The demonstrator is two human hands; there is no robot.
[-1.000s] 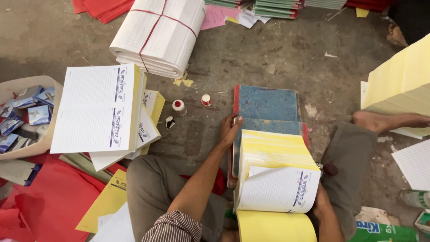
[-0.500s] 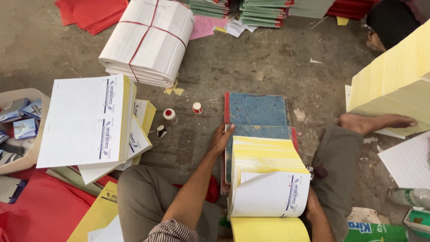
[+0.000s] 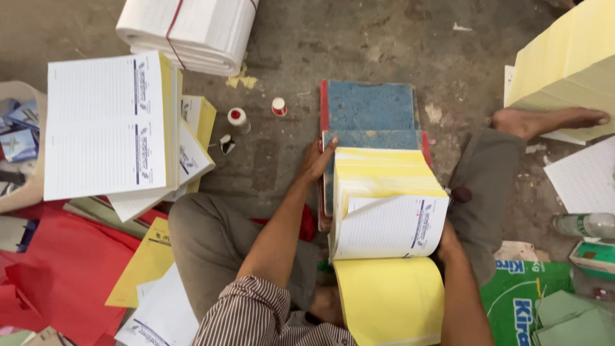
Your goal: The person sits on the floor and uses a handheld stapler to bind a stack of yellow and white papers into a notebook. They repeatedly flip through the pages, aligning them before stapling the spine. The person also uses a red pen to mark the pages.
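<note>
My left hand (image 3: 318,161) has stayed flat on the pad stack (image 3: 378,173) at frame centre. My right hand (image 3: 446,240) keeps curling the white sheet (image 3: 387,225); its grip is hidden.

A stained grey concrete floor (image 3: 384,45) carries everything. At the upper left a banded white paper bundle (image 3: 189,29) is laid, with a stack of printed forms (image 3: 106,125) below it — two small red-capped bottles (image 3: 256,114) stand nearby. Blue boards (image 3: 368,106) lie at centre, red sheets (image 3: 64,269) at lower left — a yellow paper stack (image 3: 564,70) at upper right.
</note>
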